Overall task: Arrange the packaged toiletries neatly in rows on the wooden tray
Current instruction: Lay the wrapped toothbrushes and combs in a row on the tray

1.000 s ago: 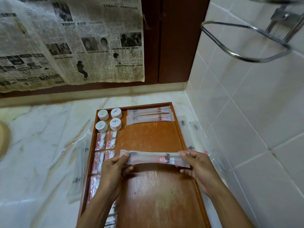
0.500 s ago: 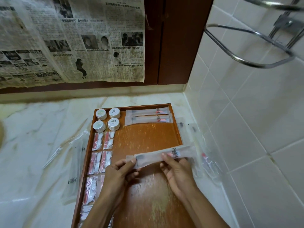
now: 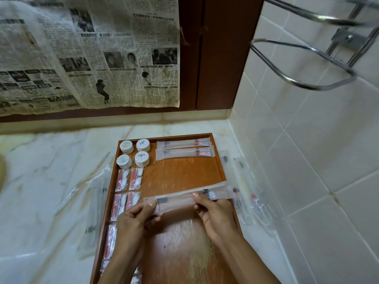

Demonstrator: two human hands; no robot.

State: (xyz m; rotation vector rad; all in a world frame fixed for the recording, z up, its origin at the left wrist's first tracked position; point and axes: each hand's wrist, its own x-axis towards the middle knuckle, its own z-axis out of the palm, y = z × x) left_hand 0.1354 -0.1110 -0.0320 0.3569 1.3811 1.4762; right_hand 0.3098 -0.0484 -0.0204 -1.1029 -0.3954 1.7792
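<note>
Both hands hold one long toothbrush packet (image 3: pixel 184 198) above the middle of the wooden tray (image 3: pixel 219 160) — left hand (image 3: pixel 135 220) pinches its 9 o'clock end between thumb and fingers, right hand (image 3: pixel 215 212) pinches it near mid-length, thumb on top. The packet is tilted, its 3 o'clock end higher and poking past the tray's right rim. Two matching packets (image 3: pixel 184 149) already lie parallel at the tray's 12 o'clock edge, with round soap discs (image 3: pixel 134 152) to their 9 o'clock and small red-and-white sachets (image 3: pixel 128 179) running down the left side. To do this step well: level the packet, turn it parallel to the two laid ones, and set it just below them with ends lined up — logo end toward 3 o'clock, no overlap. More clear packets (image 3: pixel 244 193) wait on the marble counter (image 3: pixel 51 160) at 3 o'clock of the tray.
</note>
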